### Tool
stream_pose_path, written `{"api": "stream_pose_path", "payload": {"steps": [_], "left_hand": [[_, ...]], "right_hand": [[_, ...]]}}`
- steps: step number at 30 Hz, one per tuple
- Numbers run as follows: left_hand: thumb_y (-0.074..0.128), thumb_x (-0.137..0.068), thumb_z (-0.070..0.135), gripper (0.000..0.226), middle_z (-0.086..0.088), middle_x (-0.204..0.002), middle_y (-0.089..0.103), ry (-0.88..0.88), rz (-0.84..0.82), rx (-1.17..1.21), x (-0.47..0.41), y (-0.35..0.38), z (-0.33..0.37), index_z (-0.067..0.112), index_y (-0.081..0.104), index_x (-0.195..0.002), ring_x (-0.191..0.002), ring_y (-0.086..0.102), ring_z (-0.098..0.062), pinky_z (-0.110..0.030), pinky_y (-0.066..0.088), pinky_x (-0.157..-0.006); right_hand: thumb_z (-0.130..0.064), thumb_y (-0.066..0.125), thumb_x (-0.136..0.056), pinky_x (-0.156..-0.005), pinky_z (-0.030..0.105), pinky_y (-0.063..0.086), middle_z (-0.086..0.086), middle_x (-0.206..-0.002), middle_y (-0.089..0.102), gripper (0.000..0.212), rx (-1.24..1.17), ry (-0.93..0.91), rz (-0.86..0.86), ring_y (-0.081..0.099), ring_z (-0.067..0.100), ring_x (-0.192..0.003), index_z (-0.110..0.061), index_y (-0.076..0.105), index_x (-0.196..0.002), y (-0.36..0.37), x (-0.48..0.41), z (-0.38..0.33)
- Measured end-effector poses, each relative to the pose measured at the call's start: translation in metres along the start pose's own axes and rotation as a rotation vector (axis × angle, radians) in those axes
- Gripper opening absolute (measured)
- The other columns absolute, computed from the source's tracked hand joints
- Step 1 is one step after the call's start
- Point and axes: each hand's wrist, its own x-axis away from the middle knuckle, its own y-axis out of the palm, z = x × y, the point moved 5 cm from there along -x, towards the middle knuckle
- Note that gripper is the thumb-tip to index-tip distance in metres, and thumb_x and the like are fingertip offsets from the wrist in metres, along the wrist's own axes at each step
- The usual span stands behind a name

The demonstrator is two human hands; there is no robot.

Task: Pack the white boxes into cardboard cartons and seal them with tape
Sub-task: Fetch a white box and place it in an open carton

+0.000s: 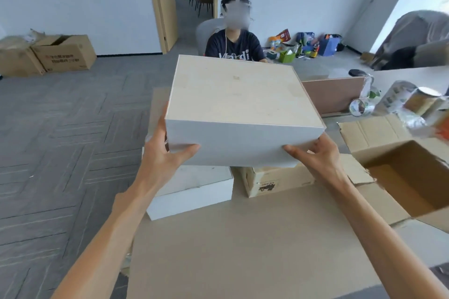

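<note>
Box [243, 109] held in the air at scene centre, level, cream top face up, above the cardboard sheet [243, 238].

Left hand [165, 153] grips its near-left corner: thumb on the near face, fingers along the left side.

Right hand [318, 155] grips the near-right corner: thumb on the near face, fingers curled round the right edge.

Second box [194, 189] lies below, on the sheet's left. A small printed carton [274, 182] stands just beside it on the right.

Open carton [408, 177] at right, flaps spread.

Tape rolls [359, 107] on the table further right, blurred.

Seated person [234, 48] far behind the box.
</note>
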Motion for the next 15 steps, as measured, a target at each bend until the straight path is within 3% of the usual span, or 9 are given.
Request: {"api": "stream_pose_path", "payload": {"steps": [3, 7, 11, 15], "left_hand": [[0.081, -0.077, 0.010, 0.077, 0.025, -0.115, 0.063, 0.042, -0.094, -0.002, 0.001, 0.054, 0.025, 0.036, 0.042, -0.138, -0.108, 0.059, 0.004, -0.014, 0.050, -0.084], [0.081, -0.071, 0.028, 0.062, 0.029, -0.105, 0.065, 0.066, -0.202, -0.038, 0.010, 0.131, 0.051, 0.056, 0.046, -0.113, -0.100, 0.061, 0.007, -0.014, 0.050, -0.077], [0.081, -0.078, 0.018, 0.058, 0.030, -0.103, 0.066, 0.067, -0.284, -0.046, 0.024, 0.228, 0.070, 0.044, 0.049, -0.119, -0.099, 0.062, 0.007, -0.023, 0.052, -0.083], [0.079, -0.079, 0.020, 0.066, 0.040, -0.101, 0.061, 0.107, -0.308, -0.086, 0.047, 0.332, 0.094, 0.030, 0.046, -0.134, -0.099, 0.059, 0.013, -0.015, 0.051, -0.081]], "right_hand": [[-0.009, 0.081, -0.077, -0.076, 0.011, 0.052, -0.025, -0.093, 0.069, 0.043, -0.005, 0.005, 0.099, 0.066, -0.009, -0.087, -0.037, 0.059, -0.102, -0.062, 0.023, 0.000], [-0.010, 0.081, -0.078, -0.071, 0.013, 0.055, -0.035, -0.094, 0.068, 0.045, -0.005, 0.007, 0.173, 0.065, -0.010, -0.091, -0.039, 0.059, -0.105, -0.146, 0.045, 0.011], [-0.011, 0.079, -0.078, -0.074, 0.008, 0.052, -0.031, -0.104, 0.064, 0.050, -0.019, 0.010, 0.233, 0.061, -0.013, -0.098, -0.038, 0.057, -0.114, -0.236, 0.062, 0.043], [-0.010, 0.081, -0.077, -0.075, 0.012, 0.054, -0.020, -0.110, 0.065, 0.050, -0.027, 0.047, 0.269, 0.064, -0.005, -0.099, -0.037, 0.059, -0.113, -0.332, 0.074, 0.087]]}}
